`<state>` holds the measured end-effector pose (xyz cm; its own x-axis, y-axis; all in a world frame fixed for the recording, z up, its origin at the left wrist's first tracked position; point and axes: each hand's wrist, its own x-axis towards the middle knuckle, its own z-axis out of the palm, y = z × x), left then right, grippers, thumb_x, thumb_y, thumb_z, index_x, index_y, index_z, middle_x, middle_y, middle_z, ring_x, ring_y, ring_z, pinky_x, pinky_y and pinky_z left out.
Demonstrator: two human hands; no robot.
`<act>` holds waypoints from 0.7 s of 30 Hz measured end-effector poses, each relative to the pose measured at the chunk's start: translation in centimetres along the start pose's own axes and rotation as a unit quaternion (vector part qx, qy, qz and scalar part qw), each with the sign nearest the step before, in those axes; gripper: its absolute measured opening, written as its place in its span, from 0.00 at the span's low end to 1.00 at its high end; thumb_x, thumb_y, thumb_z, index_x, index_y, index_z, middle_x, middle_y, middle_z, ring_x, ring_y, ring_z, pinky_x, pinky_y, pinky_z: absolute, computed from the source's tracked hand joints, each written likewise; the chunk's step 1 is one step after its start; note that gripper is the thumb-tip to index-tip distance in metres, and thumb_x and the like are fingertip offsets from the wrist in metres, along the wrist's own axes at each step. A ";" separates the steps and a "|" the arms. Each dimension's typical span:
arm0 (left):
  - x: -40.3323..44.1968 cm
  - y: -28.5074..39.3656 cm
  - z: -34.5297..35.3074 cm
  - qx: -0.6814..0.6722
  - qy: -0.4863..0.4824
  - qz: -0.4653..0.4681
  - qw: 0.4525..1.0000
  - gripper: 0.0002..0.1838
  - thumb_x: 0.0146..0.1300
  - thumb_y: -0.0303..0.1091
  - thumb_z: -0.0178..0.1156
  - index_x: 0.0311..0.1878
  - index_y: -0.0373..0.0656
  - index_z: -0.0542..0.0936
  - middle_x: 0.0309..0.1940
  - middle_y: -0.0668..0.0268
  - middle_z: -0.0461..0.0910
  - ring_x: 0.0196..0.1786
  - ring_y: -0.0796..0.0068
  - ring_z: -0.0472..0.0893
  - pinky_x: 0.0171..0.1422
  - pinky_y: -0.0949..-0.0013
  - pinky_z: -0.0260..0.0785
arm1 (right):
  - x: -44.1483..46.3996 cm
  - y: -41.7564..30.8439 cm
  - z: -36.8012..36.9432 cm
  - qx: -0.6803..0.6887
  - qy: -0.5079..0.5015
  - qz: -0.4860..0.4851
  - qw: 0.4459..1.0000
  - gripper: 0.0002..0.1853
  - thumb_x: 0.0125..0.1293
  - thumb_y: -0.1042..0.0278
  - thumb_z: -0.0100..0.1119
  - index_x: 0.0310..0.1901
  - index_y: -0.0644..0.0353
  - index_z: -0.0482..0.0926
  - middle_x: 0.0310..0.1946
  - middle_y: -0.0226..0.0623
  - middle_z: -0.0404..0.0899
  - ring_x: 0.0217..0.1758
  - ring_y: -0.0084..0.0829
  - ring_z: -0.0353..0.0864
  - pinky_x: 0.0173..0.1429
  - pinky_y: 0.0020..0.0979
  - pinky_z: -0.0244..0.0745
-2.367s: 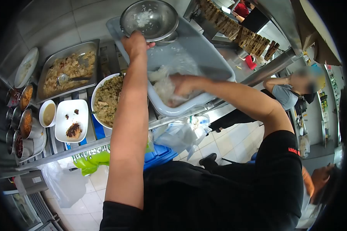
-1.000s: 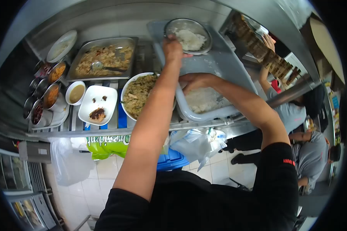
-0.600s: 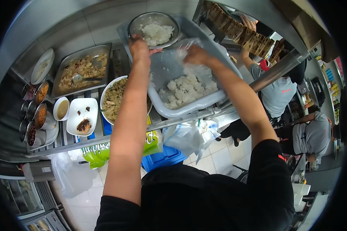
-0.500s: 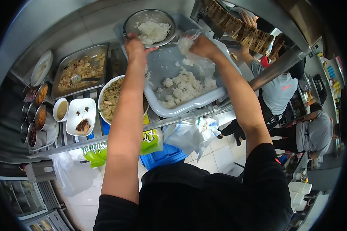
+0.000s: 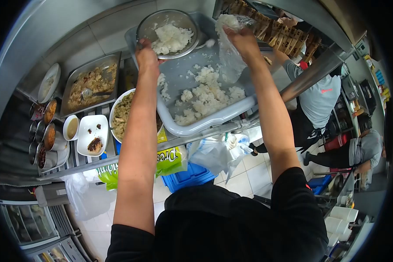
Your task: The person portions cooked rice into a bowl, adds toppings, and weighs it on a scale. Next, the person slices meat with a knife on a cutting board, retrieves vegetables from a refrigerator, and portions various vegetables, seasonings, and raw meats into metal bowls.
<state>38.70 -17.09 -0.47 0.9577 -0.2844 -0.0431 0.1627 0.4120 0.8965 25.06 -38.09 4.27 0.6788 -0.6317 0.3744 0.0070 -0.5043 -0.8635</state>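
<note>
While left fingers (image 5: 144,43) grip bowl (image 5: 149,29), right (image 5: 232,35) clasp bag (image 5: 231,66).

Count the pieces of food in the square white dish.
3 in the dish: one small dark bit, another bit to its right, and below them a larger, dark-topped piece. None looks hidden.

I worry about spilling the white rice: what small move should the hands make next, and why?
Perhaps bring the right hand and its clear plastic bag slightly inward, low over the grey plastic tub: rice sits in the bag near the tub's edge, while the left hand holds the round steel bowl.
</note>
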 end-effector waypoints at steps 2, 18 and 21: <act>0.4 -0.5 -0.1 0.005 0.013 0.019 1.000 0.25 0.68 0.49 0.45 0.62 0.45 0.62 0.52 0.58 0.72 0.44 0.60 0.79 0.34 0.56 0.77 | -0.9 -0.8 -0.5 -0.048 -0.011 0.035 0.998 0.24 0.59 0.52 0.59 0.37 0.72 0.79 0.31 0.42 0.80 0.35 0.30 0.76 0.43 0.30 0.70; 0.5 -1.0 0.4 0.074 0.013 0.069 0.995 0.20 0.67 0.43 0.50 0.54 0.37 0.72 0.45 0.61 0.78 0.45 0.70 0.77 0.44 0.68 0.71 | -0.8 3.1 -0.2 0.059 0.071 -0.022 0.995 0.15 0.62 0.62 0.53 0.34 0.68 0.80 0.23 0.37 0.79 0.27 0.26 0.73 0.36 0.30 0.69; 0.7 -1.4 0.4 0.096 -0.007 0.119 0.988 0.20 0.67 0.43 0.50 0.55 0.37 0.72 0.46 0.60 0.77 0.48 0.69 0.75 0.52 0.68 0.66 | 0.2 4.6 -0.4 0.111 0.038 -0.053 0.992 0.15 0.63 0.62 0.51 0.33 0.67 0.80 0.21 0.37 0.78 0.26 0.28 0.74 0.34 0.29 0.69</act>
<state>39.06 -18.19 -1.58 0.9601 -0.2112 0.1833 -0.1157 0.2969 0.9479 24.93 -40.73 0.46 0.6084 -0.6287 0.4843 0.2430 -0.4334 -0.8678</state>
